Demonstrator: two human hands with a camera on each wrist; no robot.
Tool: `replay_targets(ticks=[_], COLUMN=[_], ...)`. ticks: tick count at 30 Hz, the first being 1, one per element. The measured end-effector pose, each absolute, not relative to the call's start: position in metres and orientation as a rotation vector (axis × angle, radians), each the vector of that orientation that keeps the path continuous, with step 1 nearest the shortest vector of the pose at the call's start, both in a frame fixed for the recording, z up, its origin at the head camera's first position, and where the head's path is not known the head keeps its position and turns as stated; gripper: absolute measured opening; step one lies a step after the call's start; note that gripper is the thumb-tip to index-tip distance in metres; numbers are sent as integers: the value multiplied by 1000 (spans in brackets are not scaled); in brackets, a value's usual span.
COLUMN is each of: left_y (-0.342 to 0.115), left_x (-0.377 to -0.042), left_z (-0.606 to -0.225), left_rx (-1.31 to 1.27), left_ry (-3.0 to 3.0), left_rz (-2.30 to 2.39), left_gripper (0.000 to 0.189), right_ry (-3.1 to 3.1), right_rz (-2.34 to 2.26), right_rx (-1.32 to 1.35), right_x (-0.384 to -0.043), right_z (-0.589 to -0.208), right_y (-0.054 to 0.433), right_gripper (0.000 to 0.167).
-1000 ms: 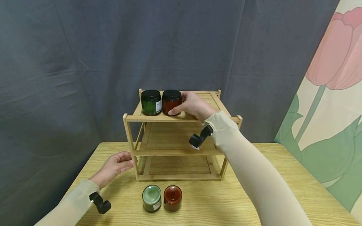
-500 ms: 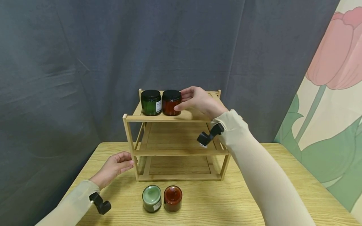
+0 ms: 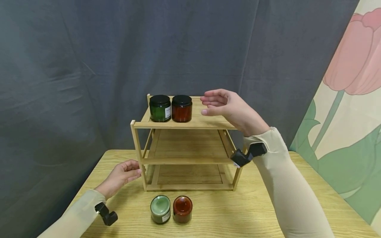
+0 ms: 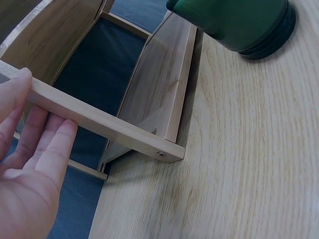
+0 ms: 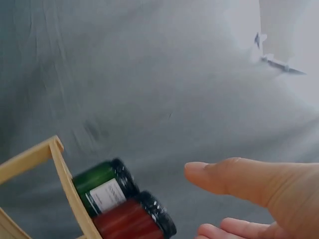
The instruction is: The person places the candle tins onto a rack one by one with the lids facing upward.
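Note:
My left hand [image 3: 123, 175] grips the front left post of a wooden three-tier rack [image 3: 187, 125]; the left wrist view shows the thumb on one side of the post [image 4: 99, 117] and fingers on the other. On the top shelf, a green glass jar [image 3: 160, 109] and a red-brown glass jar [image 3: 182, 109] stand side by side, both with black lids. To their right, apart from them, my right hand [image 3: 233, 109] hovers over the shelf, holding nothing, fingers extended. On the table before the rack sit another green jar [image 3: 160, 209], lid down, and another red-brown jar [image 3: 182, 209].
The rack stands on a light wood table [image 3: 268, 205]. A dark grey curtain [image 3: 193, 46] hangs behind it. At the right is a panel with a painted tulip [image 3: 345, 59]. The rack's middle shelf [image 3: 187, 143] and bottom shelf [image 3: 189, 174] lie below the jars.
My right hand has let go of the red-brown jar on the top shelf and drawn away to the right. The left hand stays on the post.

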State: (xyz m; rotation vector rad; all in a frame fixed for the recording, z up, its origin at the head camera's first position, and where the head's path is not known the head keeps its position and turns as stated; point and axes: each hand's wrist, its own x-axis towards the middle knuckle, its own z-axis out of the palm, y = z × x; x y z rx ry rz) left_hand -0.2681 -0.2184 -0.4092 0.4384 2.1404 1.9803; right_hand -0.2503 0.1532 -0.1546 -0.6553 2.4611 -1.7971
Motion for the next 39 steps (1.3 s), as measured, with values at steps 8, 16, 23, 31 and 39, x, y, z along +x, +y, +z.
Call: replay_targets(ticks=[8,16,23,31,39], left_y=[-218,-217,-217,-216,-217], left_x=[-268,-266,-266,-266,-267], left_z=[-410,-408,-408,-409,-408], left_rx=[452,430,424,414,421], left_ry=[2136,2151,2156,2156,2153], left_rz=[1983,1970,1970,1964,1961], left_gripper=[31,36,35,35,35], right_ry=[2388,2307,2244,2216,2199], right_rz=[-1762,-1688,-1660,-1605,-1607], right_rx=[-830,-941,-989,-924,-856], right_x=[-219,-199,-192,-196,-205], right_z=[-177,-203,-226,-260,-299], right_y=[163,164,160,157,154], right_gripper=[61,66,65,66,63])
